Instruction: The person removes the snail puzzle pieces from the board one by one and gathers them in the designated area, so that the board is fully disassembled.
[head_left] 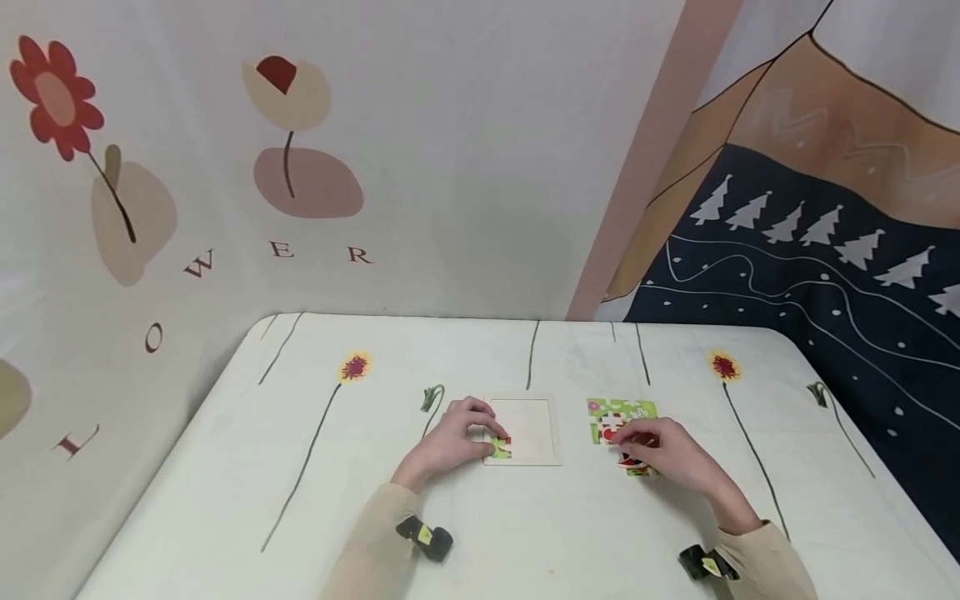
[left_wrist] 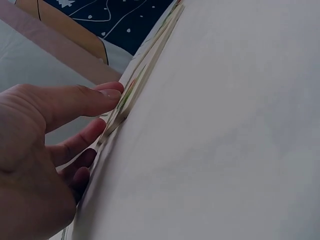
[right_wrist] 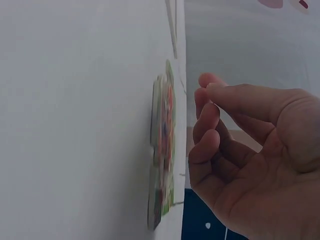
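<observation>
A shallow square puzzle tray (head_left: 557,433) lies flat on the table. My left hand (head_left: 447,440) is at its left side, thumb and fingertips on a small green and red puzzle piece (head_left: 501,451) in the near left corner. In the left wrist view, the left thumb (left_wrist: 102,101) lies along that piece beside the tray edge (left_wrist: 142,80). To the right, my right hand (head_left: 667,450) hovers over an overlapping group of colourful puzzle pieces (head_left: 622,408). In the right wrist view its fingers are loosely bent, with the thumb by the index fingertip, apart from the pieces (right_wrist: 162,125).
A white cloth printed with flowers (head_left: 726,367) covers the table (head_left: 570,533). Behind it hangs a pale printed curtain (head_left: 465,167), with a dark tree-patterned cloth (head_left: 787,258) at the right. Black wrist cameras (head_left: 425,537) are strapped over both sleeves.
</observation>
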